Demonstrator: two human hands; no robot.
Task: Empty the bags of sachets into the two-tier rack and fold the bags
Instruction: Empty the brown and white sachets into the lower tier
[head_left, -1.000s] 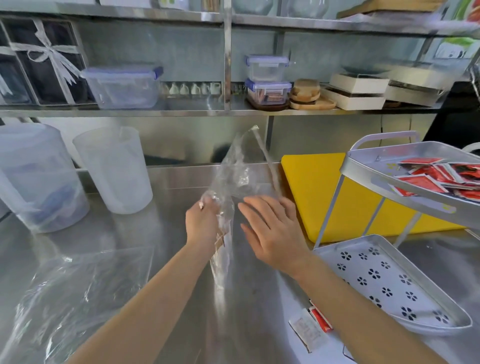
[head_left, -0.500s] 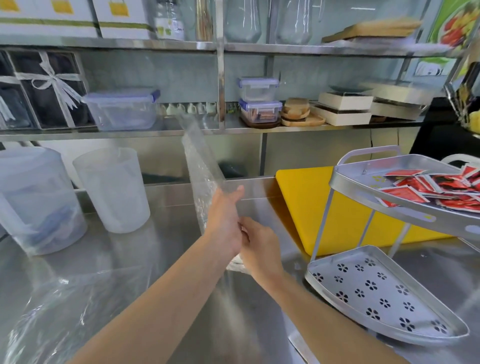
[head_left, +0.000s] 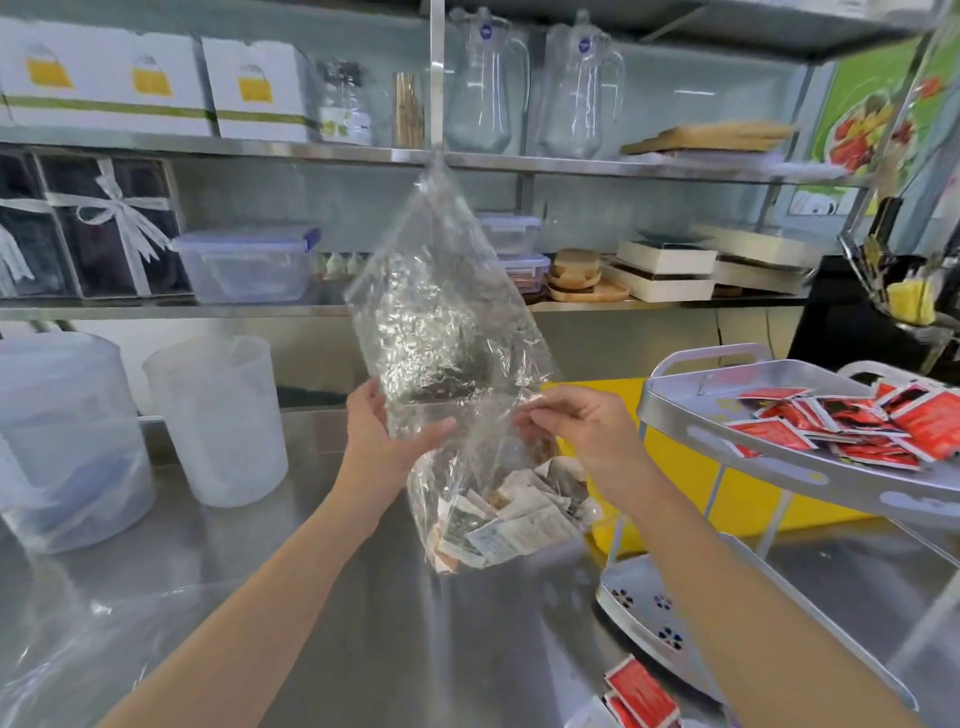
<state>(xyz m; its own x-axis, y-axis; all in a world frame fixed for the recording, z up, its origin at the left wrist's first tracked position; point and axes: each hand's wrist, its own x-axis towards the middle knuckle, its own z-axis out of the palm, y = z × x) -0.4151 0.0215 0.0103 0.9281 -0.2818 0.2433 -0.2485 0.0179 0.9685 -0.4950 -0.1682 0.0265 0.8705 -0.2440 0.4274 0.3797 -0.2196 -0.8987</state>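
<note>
Clear bag (head_left: 447, 332) of white sachets (head_left: 511, 525), held above table (head_left: 363, 623).
Left hand (head_left: 387, 441) and right hand (head_left: 582, 431) closed on bag mid-height. Rack (head_left: 680, 410) top tier filled with red sachets (head_left: 852, 426); lower tier bare; bags unfolded.

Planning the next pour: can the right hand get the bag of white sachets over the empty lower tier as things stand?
Probably yes. The right hand already pinches the bag, the lower tier sits just right of it, nothing between; the upper tier overhangs farther right.
</note>
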